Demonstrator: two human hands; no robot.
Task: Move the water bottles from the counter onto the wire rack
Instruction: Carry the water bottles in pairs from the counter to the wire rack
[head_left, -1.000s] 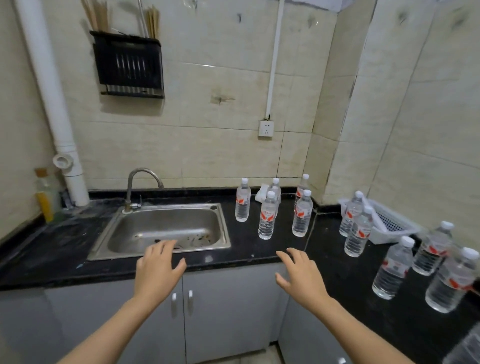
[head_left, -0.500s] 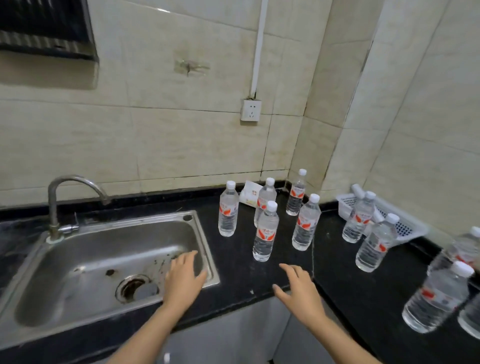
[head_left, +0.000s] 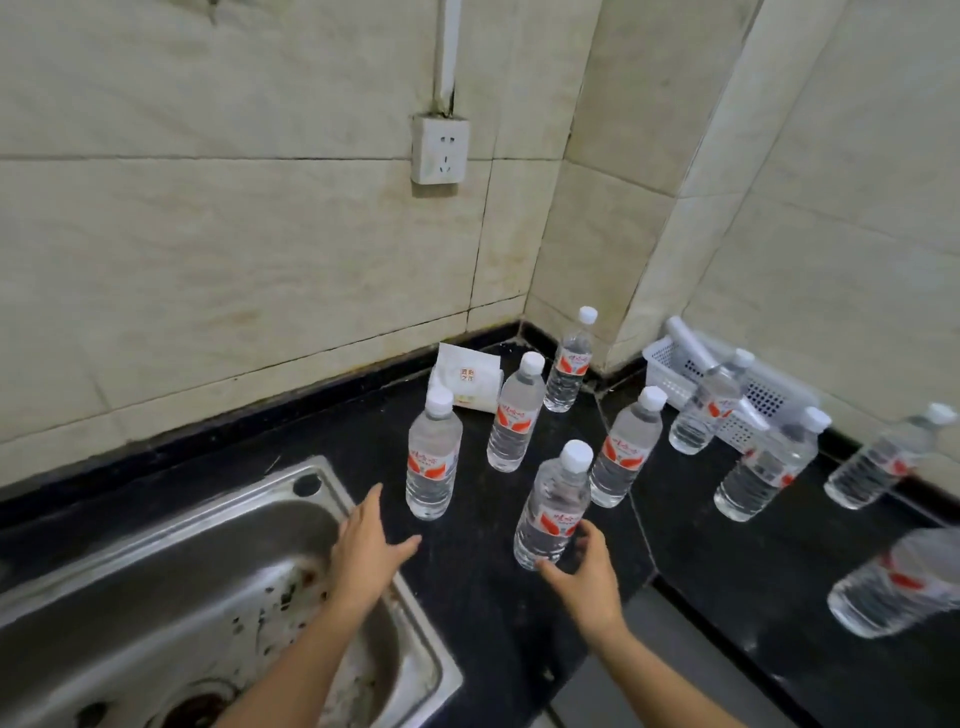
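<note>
Bottles (head_left: 554, 506) with red-orange labels

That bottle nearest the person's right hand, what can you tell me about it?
The nearest bottle is clear plastic with ribbed sides, a white screw cap and a white label with a red mark. It looks full of water and sealed. It stands upright on the black counter, in front of the other bottles. The right hand is open and curled around its base, fingers close beside it; whether they touch it yet is hard to tell.
</note>
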